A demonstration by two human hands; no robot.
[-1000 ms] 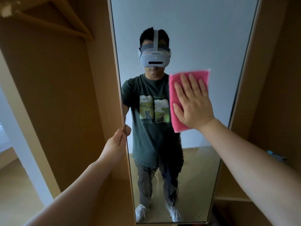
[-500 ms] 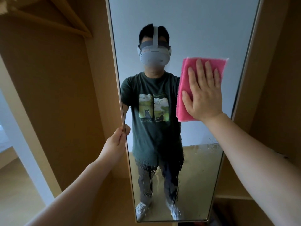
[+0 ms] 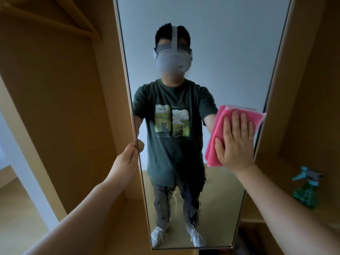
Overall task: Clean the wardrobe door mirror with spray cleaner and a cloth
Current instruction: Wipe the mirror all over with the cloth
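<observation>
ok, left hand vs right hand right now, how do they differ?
Pose: left hand grips the mirror door by its edge, fingers curled; right hand lies flat, fingers straight. Load: left hand holds no cloth; right hand presses the pink cloth on the glass near its right edge. Both touch the door.

Your cloth [image 3: 217, 126] is bright pink, with a paler strip along its top edge. The spray bottle [image 3: 305, 192] is see-through green with a light blue trigger head. The wardrobe [image 3: 55, 107] panels are plain honey-tan. The mirror [image 3: 230, 52] shows pale grey-blue behind your dark green T-shirt [image 3: 173, 96], printed with black cats on green-and-white scenes, your pale grey headset [image 3: 172, 64], dark grey trousers [image 3: 161, 203] and white shoes [image 3: 156, 234]. Its lower glass is mottled with streaky droplets.
</observation>
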